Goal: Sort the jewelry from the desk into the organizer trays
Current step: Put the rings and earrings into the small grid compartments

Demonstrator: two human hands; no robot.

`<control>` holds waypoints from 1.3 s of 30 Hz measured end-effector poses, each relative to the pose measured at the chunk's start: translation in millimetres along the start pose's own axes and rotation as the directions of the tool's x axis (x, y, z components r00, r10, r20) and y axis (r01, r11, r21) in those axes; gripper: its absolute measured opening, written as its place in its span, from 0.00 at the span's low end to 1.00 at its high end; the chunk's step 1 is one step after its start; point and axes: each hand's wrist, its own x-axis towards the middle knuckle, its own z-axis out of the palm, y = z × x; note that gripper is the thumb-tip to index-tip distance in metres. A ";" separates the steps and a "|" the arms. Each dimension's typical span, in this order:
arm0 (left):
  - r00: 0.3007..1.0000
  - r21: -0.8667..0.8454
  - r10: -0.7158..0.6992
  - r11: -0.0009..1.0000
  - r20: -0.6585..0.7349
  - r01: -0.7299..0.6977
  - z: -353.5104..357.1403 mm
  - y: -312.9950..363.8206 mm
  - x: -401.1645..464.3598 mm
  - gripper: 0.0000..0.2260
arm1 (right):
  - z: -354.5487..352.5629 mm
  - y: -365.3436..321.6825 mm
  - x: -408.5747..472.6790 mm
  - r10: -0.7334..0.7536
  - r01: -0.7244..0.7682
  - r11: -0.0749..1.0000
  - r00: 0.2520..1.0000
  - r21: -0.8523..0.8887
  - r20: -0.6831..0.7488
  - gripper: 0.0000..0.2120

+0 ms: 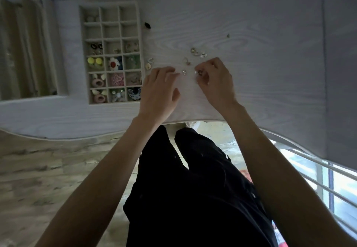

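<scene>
A beige organizer tray (83, 53) with many square compartments lies on the left of the white desk (251, 53); its nearer cells hold colourful earrings, its far cells look mostly bare. Several small metallic jewelry pieces (195, 51) lie scattered on the desk right of the tray. My right hand (214, 80) has its fingers curled and pinches a small silver piece (199, 72) at the fingertips. My left hand (160, 90) rests on the desk with fingers extended, tips beside another small silver piece (184, 72).
Two pale earrings (149, 63) lie against the tray's right edge. A small dark object (147, 25) sits by the tray's far right side, and a tiny dark bit (228, 35) lies farther right. The desk's wavy front edge (58, 138) runs below my wrists.
</scene>
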 end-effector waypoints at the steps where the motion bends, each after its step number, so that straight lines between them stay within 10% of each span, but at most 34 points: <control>1: 0.999 -0.003 -0.006 1.000 -0.051 0.006 -3.3 -2.7 -2.0 0.15 | 0.3 -0.1 -0.5 -0.007 0.007 1.000 1.000 0.008 -0.014 0.08; 11: 0.965 0.026 -0.191 0.980 -0.180 0.199 -27.0 -56.4 -16.8 0.14 | 0.5 -19.3 5.1 -0.163 0.158 0.983 0.985 -0.096 -0.051 0.10; 19: 0.964 0.035 -0.179 0.981 -0.195 0.189 -29.1 -59.3 -16.8 0.14 | 35.1 -78.1 38.8 -0.276 0.339 0.904 0.928 -0.259 0.252 0.14; 34: 0.980 -0.050 -0.128 0.991 -0.154 0.122 -34.8 -69.6 -16.5 0.13 | 42.8 -69.4 33.4 -0.249 0.248 0.926 0.968 -0.285 0.032 0.07; 39: 0.935 -0.148 -0.224 0.971 -0.274 0.190 -58.8 -96.8 -15.2 0.12 | 23.0 -80.4 32.1 -0.073 0.073 0.996 0.997 0.046 0.000 0.05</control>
